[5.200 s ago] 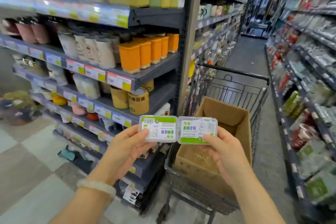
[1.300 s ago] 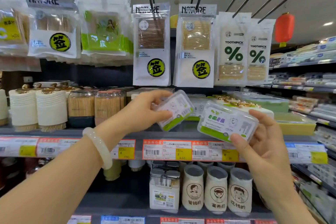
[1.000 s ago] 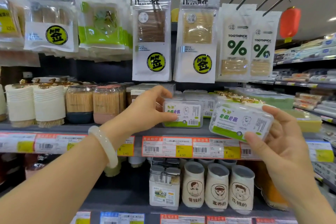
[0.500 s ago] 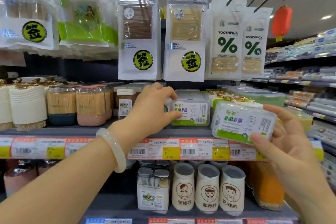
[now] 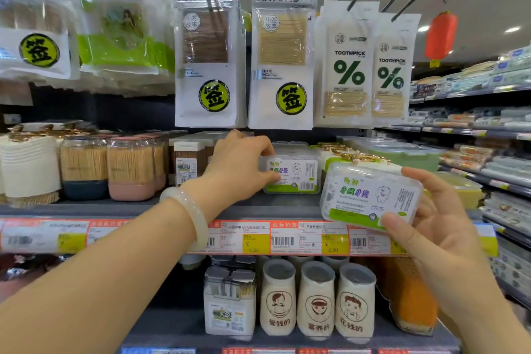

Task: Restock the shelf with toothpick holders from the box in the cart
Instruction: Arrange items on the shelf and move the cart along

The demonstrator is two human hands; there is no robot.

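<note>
Where the grey shelf [image 5: 161, 208] runs across the middle of the view, the person's left hand [image 5: 240, 167] reaches in from the lower left and grasps a clear toothpick holder [image 5: 293, 174] by its left end, thumb low on the front and fingers curled over the top. This holder stands on the shelf with its white and green label facing out, and more boxes of the same kind sit close behind it. A pale bangle [image 5: 188, 214] circles the left wrist.

The right hand [image 5: 431, 227] comes in from the lower right and grips a second toothpick holder [image 5: 370, 195] in the air, in front of the shelf edge and slightly tilted. The thumb presses its lower front edge and the fingers wrap behind its right end (whether it touches the shelf cannot be told).

To the left on the same shelf stand toothpick jars [image 5: 130, 168] with pink and dark blue bases, and beside them stacked white holders [image 5: 28, 167]. Above, hanging toothpick bags [image 5: 283, 57] dangle from black hooks, some printed with a large percent sign. Red and yellow price tags [image 5: 283, 237] line the shelf front. On the shelf below stand three cream cartoon-face pots [image 5: 316, 299], touching side by side, with a clear box of picks [image 5: 230, 302] to their left. A red lantern [image 5: 441, 36] hangs at the upper right.
</note>
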